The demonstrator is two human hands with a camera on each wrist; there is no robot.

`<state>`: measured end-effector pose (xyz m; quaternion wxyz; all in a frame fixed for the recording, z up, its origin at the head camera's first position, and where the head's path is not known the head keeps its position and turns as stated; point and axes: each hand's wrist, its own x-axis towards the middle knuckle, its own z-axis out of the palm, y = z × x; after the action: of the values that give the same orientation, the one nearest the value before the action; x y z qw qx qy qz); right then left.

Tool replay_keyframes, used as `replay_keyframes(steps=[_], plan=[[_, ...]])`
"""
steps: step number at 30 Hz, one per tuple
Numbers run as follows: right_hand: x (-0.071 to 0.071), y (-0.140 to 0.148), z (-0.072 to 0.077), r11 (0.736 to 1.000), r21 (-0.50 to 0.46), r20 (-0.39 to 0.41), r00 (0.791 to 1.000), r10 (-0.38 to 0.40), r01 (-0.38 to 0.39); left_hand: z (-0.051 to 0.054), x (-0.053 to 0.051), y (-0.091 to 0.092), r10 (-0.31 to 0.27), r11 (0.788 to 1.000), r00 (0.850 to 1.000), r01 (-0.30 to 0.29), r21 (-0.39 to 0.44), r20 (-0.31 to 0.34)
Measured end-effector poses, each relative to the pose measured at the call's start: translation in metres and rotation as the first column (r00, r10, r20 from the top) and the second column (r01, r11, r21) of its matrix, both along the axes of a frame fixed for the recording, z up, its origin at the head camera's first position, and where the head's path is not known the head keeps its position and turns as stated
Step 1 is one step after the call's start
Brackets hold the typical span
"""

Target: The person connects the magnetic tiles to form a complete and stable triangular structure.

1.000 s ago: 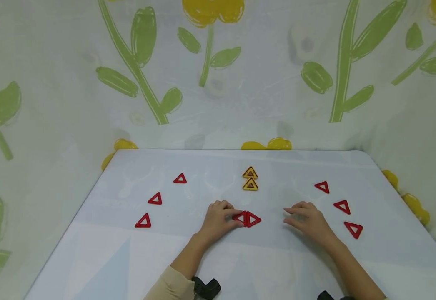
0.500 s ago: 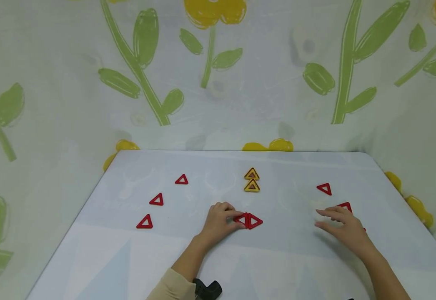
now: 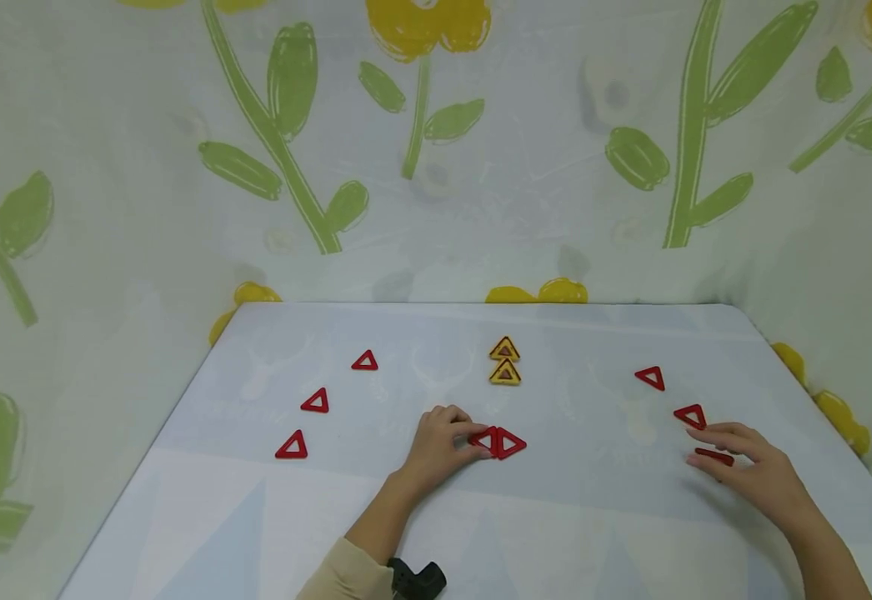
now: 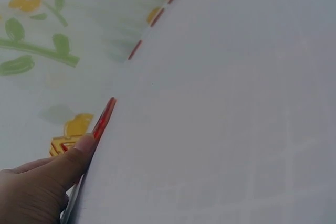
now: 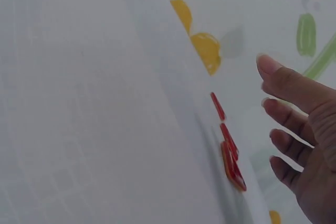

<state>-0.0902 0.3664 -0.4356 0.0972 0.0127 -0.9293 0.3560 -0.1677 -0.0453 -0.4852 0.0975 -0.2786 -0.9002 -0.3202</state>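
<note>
My left hand pinches a red open-centred triangle tile between thumb and fingers, flat on the table. Edge to edge with it, on its right, lies a second red triangle tile. In the left wrist view the thumb touches the red tile. My right hand hovers at the right with thumb and fingers apart, over the nearest right-hand red triangle, which it partly hides. The right wrist view has the fingers above the table, apart from the red tiles.
Two yellow triangles with brown centres lie in a column at the back middle. Three red triangles form a slanting row on the left. Two more red triangles lie behind my right hand. A flower-patterned curtain surrounds the white table.
My right hand has moved from near the middle pair to the right, over the nearest right-hand red triangle. The left hand has stayed on its tile.
</note>
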Motion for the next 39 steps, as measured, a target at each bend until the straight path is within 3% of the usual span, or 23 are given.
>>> replay_keyframes(steps=[7,13,16,19,23,25,31,39], plan=[[0.005,0.024,-0.007,0.997,0.031,0.108,0.991,-0.074,0.071,0.000,-0.001,0.000,0.005,1.000,1.000,-0.005,-0.013,0.004],[0.006,0.034,-0.021,0.997,0.044,0.087,0.994,-0.070,0.066,0.000,-0.001,0.000,0.002,1.000,1.000,-0.002,-0.014,-0.017],[0.005,0.038,-0.024,0.990,0.116,0.108,0.990,-0.088,0.076,0.000,0.000,-0.001,0.004,1.000,1.000,-0.004,-0.013,-0.017],[0.004,0.041,-0.021,0.977,0.190,0.210,0.969,-0.134,0.094,0.002,0.001,0.000,-0.008,1.000,1.000,0.008,-0.001,-0.013],[0.002,0.043,-0.020,0.973,0.206,0.307,0.938,-0.163,0.101,0.002,0.001,0.000,-0.015,1.000,1.000,0.014,-0.004,-0.022],[0.002,0.043,-0.021,0.973,0.208,0.310,0.936,-0.167,0.105,0.001,0.000,0.000,-0.013,1.000,0.999,0.013,-0.010,-0.035],[0.004,0.039,-0.023,0.969,0.230,0.252,0.957,-0.146,0.087,-0.001,-0.001,-0.001,-0.026,1.000,0.998,0.026,-0.008,-0.050],[0.001,0.032,-0.023,0.974,0.221,0.240,0.965,-0.102,0.048,0.002,0.000,0.000,-0.007,1.000,1.000,0.007,-0.020,-0.025]])
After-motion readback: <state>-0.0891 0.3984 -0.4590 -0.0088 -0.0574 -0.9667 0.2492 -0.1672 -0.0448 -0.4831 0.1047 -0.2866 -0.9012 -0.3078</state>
